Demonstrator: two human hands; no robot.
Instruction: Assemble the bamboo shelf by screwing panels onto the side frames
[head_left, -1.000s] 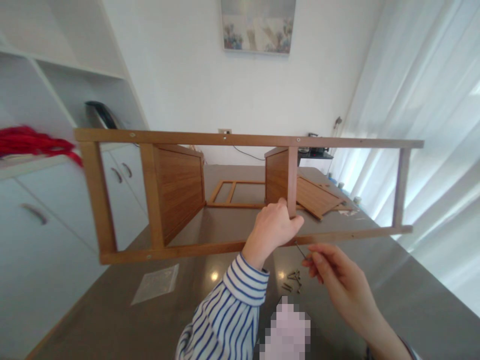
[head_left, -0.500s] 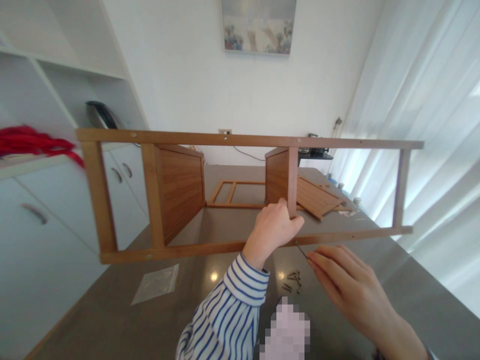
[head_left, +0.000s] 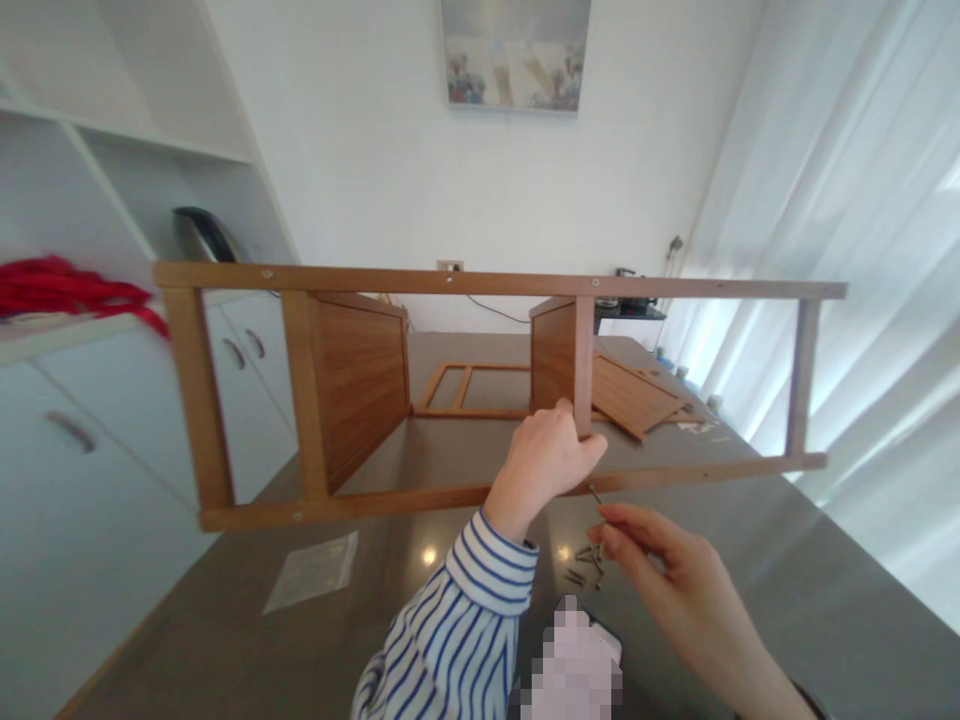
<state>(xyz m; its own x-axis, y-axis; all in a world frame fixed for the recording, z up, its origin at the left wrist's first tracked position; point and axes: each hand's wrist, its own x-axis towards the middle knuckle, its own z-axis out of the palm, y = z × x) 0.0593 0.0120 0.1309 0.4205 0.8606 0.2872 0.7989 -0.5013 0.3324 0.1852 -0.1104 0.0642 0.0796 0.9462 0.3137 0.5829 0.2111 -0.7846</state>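
Observation:
A wooden frame [head_left: 390,497] stands on its long side across the grey table, with two slatted panels [head_left: 360,385] joined behind it. My left hand [head_left: 544,450], in a blue-striped sleeve, is wrapped round the lower end of a crosspiece [head_left: 584,370]. Just below, at the lower rail, my right hand [head_left: 667,570] pinches a thin metal hex key [head_left: 595,495] between thumb and fingers. The key's far tip meets the rail, and its other end is hidden by the fingers. Several loose screws [head_left: 583,565] lie on the table beside that hand.
A clear plastic bag [head_left: 315,572] rests at front left, and a partly blurred phone-like object [head_left: 574,660] near the front edge. Behind the frame lie another wooden frame [head_left: 435,390] and a loose panel [head_left: 637,395]. White cabinets [head_left: 97,450] border the left side.
My right hand has shifted a little left and down, its fingers turning and regripping on the hex key. The left hand and the frame stay almost still.

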